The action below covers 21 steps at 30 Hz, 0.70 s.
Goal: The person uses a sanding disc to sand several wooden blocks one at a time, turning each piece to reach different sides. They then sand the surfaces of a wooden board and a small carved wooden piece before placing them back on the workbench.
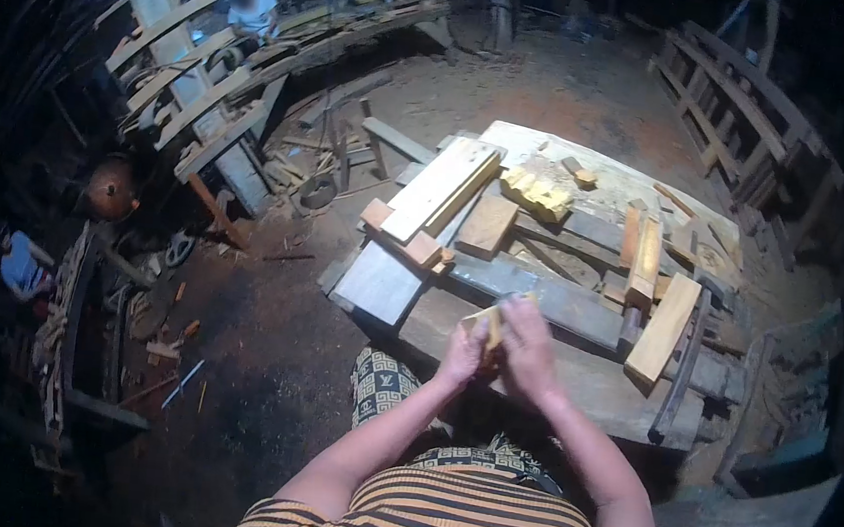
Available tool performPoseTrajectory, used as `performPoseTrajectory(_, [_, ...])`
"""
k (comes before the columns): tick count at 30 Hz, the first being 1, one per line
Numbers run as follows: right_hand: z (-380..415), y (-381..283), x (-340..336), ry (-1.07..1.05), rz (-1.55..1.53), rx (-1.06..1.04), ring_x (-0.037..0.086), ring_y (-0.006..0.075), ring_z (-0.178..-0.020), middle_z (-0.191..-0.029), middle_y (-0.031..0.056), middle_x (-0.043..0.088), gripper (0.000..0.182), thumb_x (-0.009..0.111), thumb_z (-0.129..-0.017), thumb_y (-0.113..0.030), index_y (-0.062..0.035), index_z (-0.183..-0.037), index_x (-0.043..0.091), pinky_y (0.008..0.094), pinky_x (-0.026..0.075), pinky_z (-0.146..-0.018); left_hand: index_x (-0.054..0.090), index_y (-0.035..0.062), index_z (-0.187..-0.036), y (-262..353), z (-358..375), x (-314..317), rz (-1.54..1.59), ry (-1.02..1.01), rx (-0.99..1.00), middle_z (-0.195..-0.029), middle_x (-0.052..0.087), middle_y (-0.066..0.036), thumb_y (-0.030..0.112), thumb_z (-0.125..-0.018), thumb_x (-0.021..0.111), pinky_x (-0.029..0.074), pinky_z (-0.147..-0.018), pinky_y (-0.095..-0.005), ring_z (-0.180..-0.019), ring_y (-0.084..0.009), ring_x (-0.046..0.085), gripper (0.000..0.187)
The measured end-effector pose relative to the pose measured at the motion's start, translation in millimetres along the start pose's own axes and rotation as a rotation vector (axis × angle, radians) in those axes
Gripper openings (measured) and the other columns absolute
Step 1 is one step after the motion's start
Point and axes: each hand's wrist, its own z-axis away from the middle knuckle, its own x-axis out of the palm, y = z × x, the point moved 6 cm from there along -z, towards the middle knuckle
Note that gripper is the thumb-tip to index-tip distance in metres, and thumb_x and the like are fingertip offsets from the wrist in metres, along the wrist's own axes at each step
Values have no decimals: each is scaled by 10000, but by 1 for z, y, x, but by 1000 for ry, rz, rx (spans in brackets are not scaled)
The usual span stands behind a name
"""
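Close to my body, at the bench's front edge, my left hand (464,353) grips a small yellowish wooden piece (489,322). Against the upper right side of that piece lies my right hand (527,345), its fingers bent over it and slightly blurred; something small and greyish shows at its fingertips, too unclear to name. Behind both hands is the wooden workbench (574,362). A yellow crumpled thing (536,193) lies farther back on it. To the right rests a light wooden block (664,328), and a pale plank (440,190) lies to the left.
A brown block (486,227) sits mid-bench. Racks of timber (732,110) stand at the back right. Another person (253,13) is at the far left beside a long beam (331,40). A round rusty object (113,188) and scraps lie on the left.
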Motion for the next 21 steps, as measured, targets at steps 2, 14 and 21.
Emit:
performPoseTrajectory(2, [5, -25, 10, -48, -96, -69, 420, 317, -1284, -1335, 162, 500, 388, 577, -881, -172, -72, -1255, 563, 416, 284, -1094, 546, 45, -1124, 12, 4, 0, 84, 5, 106, -1052, 588, -47, 589, -926, 426, 464, -784, -259, -936, -110, 544, 592])
performPoseTrajectory(14, [12, -16, 14, -95, -2, -66, 375, 303, -1326, -1393, 131, 453, 386, 513, -920, -218, -94, -1284, 539, 445, 215, -1114, 570, 31, -999, -7, -5, -2, 270, 224, 260, -753, 599, -44, 619, -911, 414, 460, -441, -230, -522, -105, 559, 615])
performPoseTrajectory(21, [-2, 32, -4, -89, 116, 20, 405, 281, -1309, -1381, 146, 464, 396, 534, -919, -223, -114, -1300, 532, 430, 258, -1103, 562, -4, -1050, 5, 11, 2, 205, 7, -25, -711, 611, -62, 651, -900, 385, 485, -445, -210, -522, -103, 593, 695])
